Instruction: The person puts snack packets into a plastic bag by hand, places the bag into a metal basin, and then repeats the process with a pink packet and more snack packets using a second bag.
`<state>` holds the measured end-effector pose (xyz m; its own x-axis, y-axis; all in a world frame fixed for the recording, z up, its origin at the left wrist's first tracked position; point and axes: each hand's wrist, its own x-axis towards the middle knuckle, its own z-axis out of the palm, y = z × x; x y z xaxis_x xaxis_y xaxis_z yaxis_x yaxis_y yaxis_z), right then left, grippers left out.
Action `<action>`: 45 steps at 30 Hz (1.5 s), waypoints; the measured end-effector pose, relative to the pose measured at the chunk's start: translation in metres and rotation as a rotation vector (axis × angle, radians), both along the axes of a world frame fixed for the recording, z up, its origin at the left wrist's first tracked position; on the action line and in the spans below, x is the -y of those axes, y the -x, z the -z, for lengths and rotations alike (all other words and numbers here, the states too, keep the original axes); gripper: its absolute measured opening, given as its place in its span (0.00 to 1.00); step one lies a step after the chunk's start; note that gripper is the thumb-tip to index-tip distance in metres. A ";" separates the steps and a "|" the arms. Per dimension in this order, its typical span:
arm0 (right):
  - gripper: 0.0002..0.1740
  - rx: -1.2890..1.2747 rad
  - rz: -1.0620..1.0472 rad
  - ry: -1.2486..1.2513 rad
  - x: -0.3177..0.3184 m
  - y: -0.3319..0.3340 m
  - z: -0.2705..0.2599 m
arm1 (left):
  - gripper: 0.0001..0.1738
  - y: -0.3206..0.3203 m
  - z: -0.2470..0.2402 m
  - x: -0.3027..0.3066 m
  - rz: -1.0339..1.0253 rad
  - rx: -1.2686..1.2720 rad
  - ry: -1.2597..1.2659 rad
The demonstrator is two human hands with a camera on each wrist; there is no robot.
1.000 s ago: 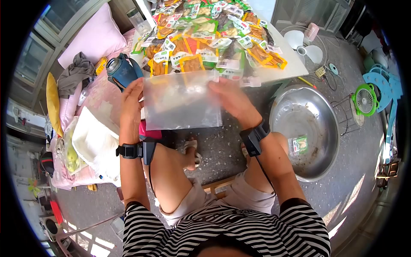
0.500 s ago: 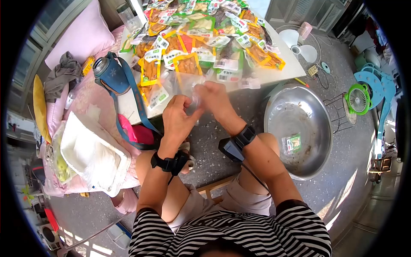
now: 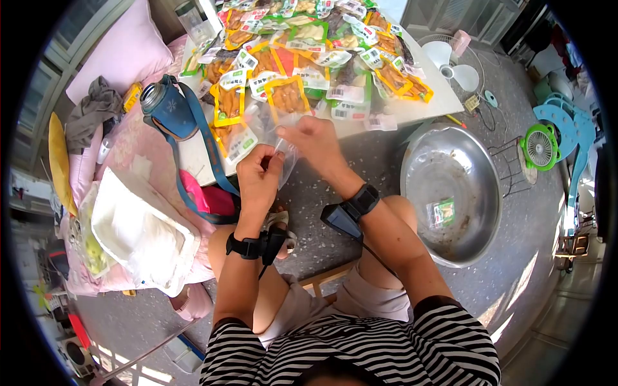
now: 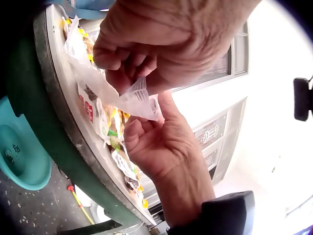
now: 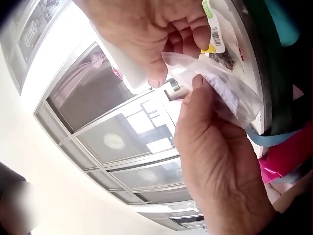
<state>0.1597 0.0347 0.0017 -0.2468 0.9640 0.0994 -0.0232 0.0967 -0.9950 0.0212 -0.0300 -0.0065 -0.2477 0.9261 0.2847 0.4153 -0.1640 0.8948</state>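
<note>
A clear plastic bag (image 3: 288, 161) hangs between both hands over the near edge of the table. My left hand (image 3: 257, 179) pinches it between thumb and curled fingers, and the left thumb lies along the film in the right wrist view. On the other side my right hand (image 3: 314, 143) grips the bag's edge, thumb (image 4: 167, 105) against the plastic in the left wrist view. Seen from the right wrist, the bag (image 5: 232, 98) is narrow and bunched. Just beyond the hands lie sealed food packets (image 3: 288, 95) with yellow borders.
Many more packets are heaped across the white table (image 3: 428, 96). A blue flask (image 3: 172, 110) with a strap stands at the left, above a white foam box (image 3: 138, 231). To the right is a large metal basin (image 3: 479, 193) holding one packet (image 3: 441, 213). A green fan (image 3: 541, 148) sits further right.
One second ago the bag was spread flat between hands held apart. Both hands have since come together and the bag is gathered between them. Over the last half second the left hand shifted slightly left.
</note>
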 end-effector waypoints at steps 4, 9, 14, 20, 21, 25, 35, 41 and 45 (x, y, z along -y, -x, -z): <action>0.23 -0.063 0.214 0.001 -0.018 -0.018 -0.011 | 0.04 0.024 -0.021 0.003 -0.400 -0.033 -0.233; 0.30 0.729 0.405 -0.223 -0.037 -0.021 0.010 | 0.05 0.038 -0.032 0.008 -0.528 -0.416 -0.472; 0.36 0.921 0.417 -0.317 -0.032 0.005 0.023 | 0.16 0.024 -0.022 0.002 -0.322 -0.680 -0.237; 0.23 0.444 0.295 -0.180 -0.051 -0.006 0.031 | 0.17 0.026 -0.001 -0.008 -0.168 -0.637 0.026; 0.20 0.302 0.234 -0.124 -0.052 -0.008 0.024 | 0.16 0.027 0.001 -0.009 -0.168 -0.628 0.005; 0.09 -0.147 0.245 -0.063 -0.034 -0.021 -0.008 | 0.13 0.028 0.003 -0.011 -0.174 -0.596 -0.065; 0.08 0.027 -0.103 0.063 0.021 -0.045 -0.023 | 0.07 0.022 -0.003 -0.017 -0.270 -0.612 -0.139; 0.11 -0.178 -0.203 0.259 0.017 -0.041 -0.001 | 0.07 0.009 -0.004 -0.007 -0.249 -0.657 -0.152; 0.14 -0.325 -0.227 0.445 0.012 -0.030 0.001 | 0.11 -0.002 -0.008 0.001 -0.247 -0.598 -0.221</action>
<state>0.1894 0.0232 0.0009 -0.4759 0.8570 -0.1975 -0.3044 -0.3712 -0.8772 0.0231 -0.0310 0.0010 -0.1852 0.7670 0.6143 0.8767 -0.1535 0.4560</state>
